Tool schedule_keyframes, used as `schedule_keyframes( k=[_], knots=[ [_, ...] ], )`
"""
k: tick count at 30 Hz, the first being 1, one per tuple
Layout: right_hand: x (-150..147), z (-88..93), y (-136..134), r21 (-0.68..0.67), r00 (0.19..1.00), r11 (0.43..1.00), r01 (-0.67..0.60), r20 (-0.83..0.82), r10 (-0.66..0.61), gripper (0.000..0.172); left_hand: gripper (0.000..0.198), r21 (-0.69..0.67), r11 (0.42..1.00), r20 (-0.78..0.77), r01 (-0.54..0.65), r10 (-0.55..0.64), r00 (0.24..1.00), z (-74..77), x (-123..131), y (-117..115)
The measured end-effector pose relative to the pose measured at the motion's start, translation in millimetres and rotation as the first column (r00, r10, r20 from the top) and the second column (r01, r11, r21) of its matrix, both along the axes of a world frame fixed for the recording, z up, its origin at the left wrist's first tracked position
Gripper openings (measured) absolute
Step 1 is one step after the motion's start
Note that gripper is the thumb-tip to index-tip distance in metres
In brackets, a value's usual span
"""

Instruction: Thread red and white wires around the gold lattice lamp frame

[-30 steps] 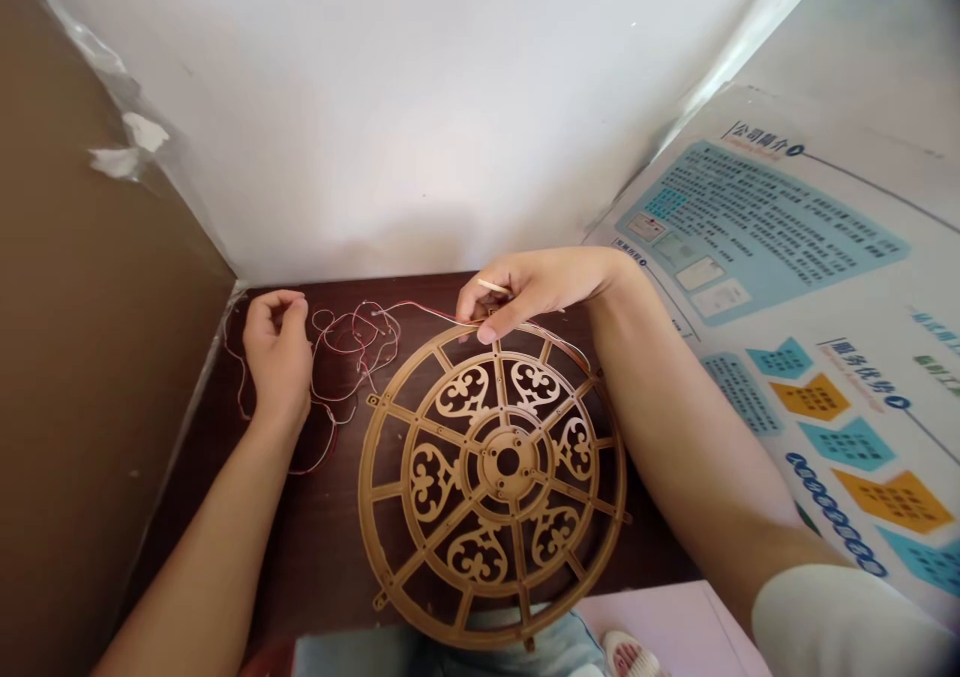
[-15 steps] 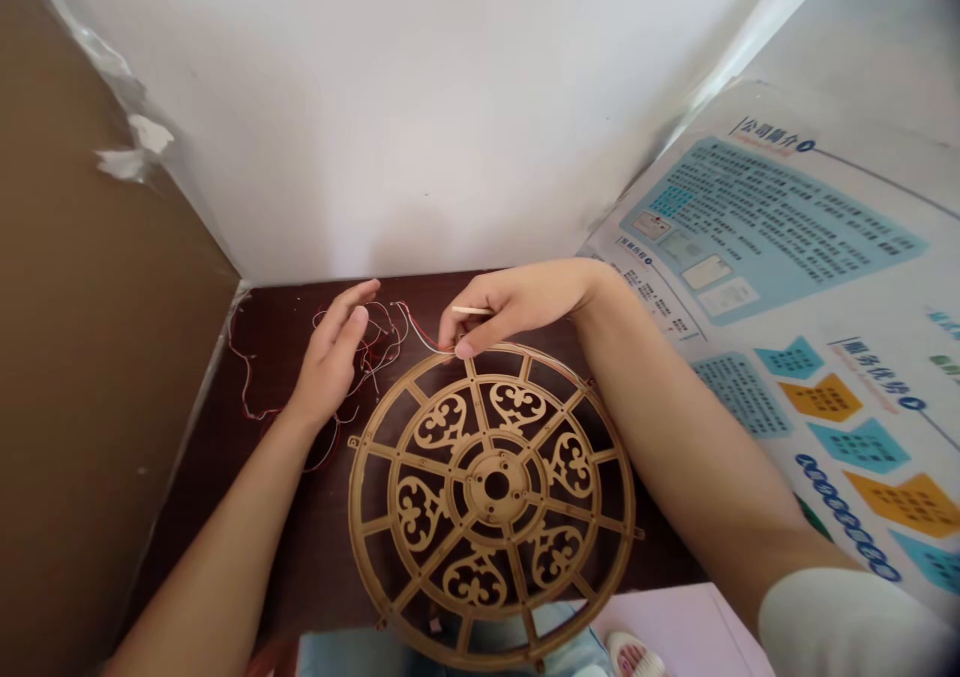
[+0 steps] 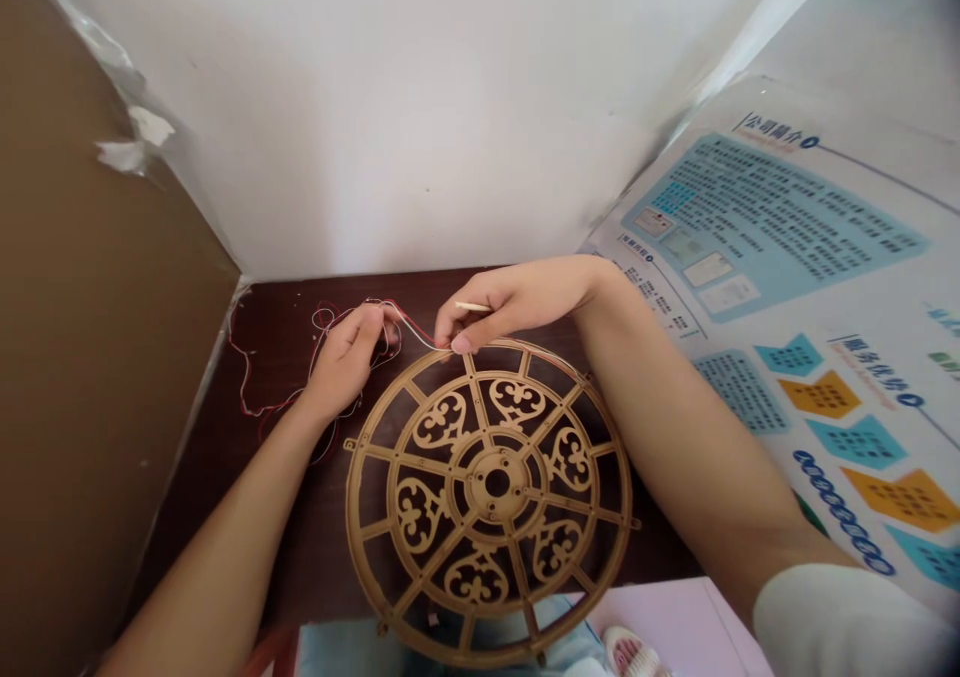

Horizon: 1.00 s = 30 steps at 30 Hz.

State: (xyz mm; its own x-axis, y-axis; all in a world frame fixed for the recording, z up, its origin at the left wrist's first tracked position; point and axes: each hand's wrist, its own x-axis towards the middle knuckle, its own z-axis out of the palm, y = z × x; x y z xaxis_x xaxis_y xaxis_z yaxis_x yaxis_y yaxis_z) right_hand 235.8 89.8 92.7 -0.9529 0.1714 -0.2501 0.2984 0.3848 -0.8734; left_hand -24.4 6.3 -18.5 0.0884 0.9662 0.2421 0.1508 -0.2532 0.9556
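A round gold openwork wheel point(image 3: 491, 492) with spokes and scroll patterns lies flat on a dark brown table point(image 3: 300, 517). A tangle of thin red and white wire point(image 3: 277, 397) lies left of it, and one strand runs along the wheel's far rim. My right hand point(image 3: 510, 302) rests at that far rim, its fingers pinched on the wire, with a small pale stick point(image 3: 472, 306) held among them. My left hand point(image 3: 351, 354) is closed on the wire bundle just left of the right hand.
A white wall stands behind the table and a brown panel point(image 3: 82, 377) closes the left side. A printed poster point(image 3: 795, 287) with blue and orange boxes leans on the right. A pink surface point(image 3: 675, 627) shows at the bottom edge.
My left hand moved right from the far-left wire tangle, opened on the way, and now grips the wire beside my right hand. The wheel shifted slightly left and nearer.
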Motion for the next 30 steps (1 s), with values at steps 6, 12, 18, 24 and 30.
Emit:
schedule_keyframes(
  k=[6, 12, 18, 24, 30],
  knots=[
    [10, 0.1, 6, 0.018, 0.997, 0.998, 0.052, 0.057, -0.053, 0.046, 0.05, -0.124, 0.989, 0.25, -0.074, 0.104, 0.963, 4.3, -6, 4],
    [20, 1.6, 11, 0.071, 0.988, 0.99, 0.123, 0.088, -0.129, 0.049, 0.05, -0.24, 0.965, 0.494, 0.104, 0.029, 0.869, 23.8, -8, 1],
    [20, -10.1, 19, 0.041, 0.976, 0.985, 0.17, 0.131, -0.174, 0.048, 0.055, -0.217, 0.946, 0.568, 0.24, -0.078, 0.82, 34.5, -11, -5],
    [22, -21.3, 24, -0.01, 0.966, 0.98, 0.199, 0.173, -0.194, 0.051, 0.034, -0.286, 0.899, 0.394, 0.332, -0.206, 0.896, 37.0, -16, -12],
    [30, -19.7, 28, 0.016, 0.967, 0.982, 0.188, 0.17, -0.188, 0.051, 0.033, -0.323, 0.835, 0.244, 0.445, -0.381, 0.892, 41.5, -23, -17]
  ],
)
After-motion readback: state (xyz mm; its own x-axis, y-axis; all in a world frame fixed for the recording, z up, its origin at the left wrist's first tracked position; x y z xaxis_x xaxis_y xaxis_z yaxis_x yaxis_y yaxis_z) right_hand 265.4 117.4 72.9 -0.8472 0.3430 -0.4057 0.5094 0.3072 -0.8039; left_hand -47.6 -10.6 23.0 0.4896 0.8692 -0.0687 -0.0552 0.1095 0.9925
